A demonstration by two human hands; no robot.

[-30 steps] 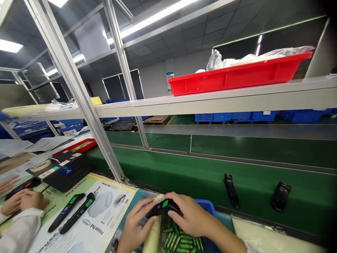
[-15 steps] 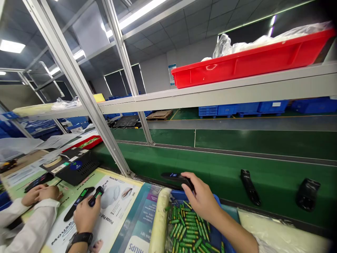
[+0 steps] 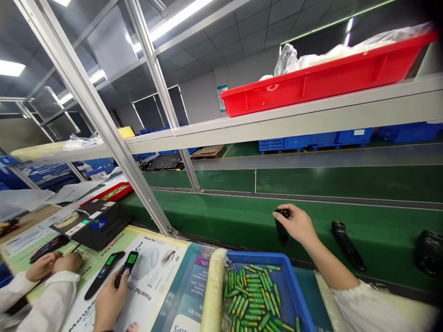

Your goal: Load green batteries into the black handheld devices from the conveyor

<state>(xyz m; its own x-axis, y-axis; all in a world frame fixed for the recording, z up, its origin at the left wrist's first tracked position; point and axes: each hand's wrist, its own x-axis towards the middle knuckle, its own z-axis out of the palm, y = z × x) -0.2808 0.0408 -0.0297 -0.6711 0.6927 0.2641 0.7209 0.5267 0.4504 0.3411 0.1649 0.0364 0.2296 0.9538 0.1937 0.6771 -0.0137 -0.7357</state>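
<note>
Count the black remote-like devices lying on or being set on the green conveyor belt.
3: one under the right hand, one just right of it, one at the right edge.

The right hand [image 3: 298,224] now carries its slim black remote-like device [image 3: 282,227] out over the green conveyor belt [image 3: 224,216], while the left hand [image 3: 110,300] now grips another black device with a green screen [image 3: 126,268].
</note>
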